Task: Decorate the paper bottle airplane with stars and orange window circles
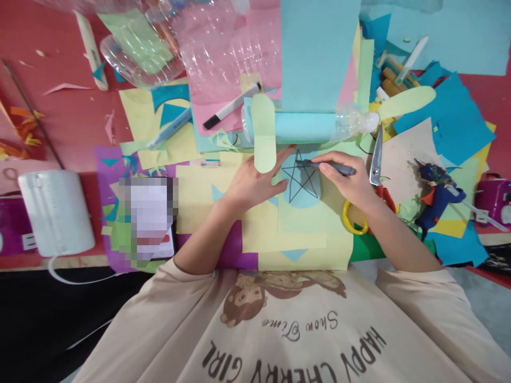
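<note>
My right hand grips a dark marker, its tip on a blue piece of paper. A five-pointed star in dark lines is drawn on that paper. To its left, my left hand lies flat with fingers spread, the fingertips near the paper's upper edge. Just beyond both hands lies a plastic bottle wrapped in light blue paper, with pale green rounded strips on it. Scissors with yellow and red handles lie beside and partly under my right forearm.
A phone, partly blurred, and a white device with a cable lie left. A blue glue gun rests right, among paper scraps. Clear plastic packaging and a white marker are at the back.
</note>
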